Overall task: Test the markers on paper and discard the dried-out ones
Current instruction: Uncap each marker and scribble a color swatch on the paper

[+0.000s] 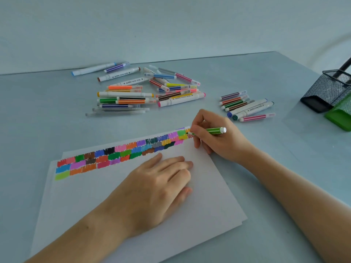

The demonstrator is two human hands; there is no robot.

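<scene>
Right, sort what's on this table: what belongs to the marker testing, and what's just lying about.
In the job:
- green marker, gripped by the right hand
- paper with colour swatches, pressed flat by the left hand
- big marker pile
- small marker group

Lying about:
- black mesh holder
- green holder

A pale blue-grey table point(47, 114) stands against a plain pale wall point(171, 25).

Held marker point(212, 130): green w/ white stripes, white end cap. Paper point(190, 215): white, top edge covered w/ rows of scribbled swatches point(121, 153) – red, pink, green, brown, blue, black, orange, purple, yellow, grey. Big marker pile point(144, 92): mixed striped barrels + white-bodied ones w/ coloured ends. Table point(38, 120): pale grey-blue. Mesh holder point(328, 92): black. Bin point(340, 115) next to it: green.
</scene>
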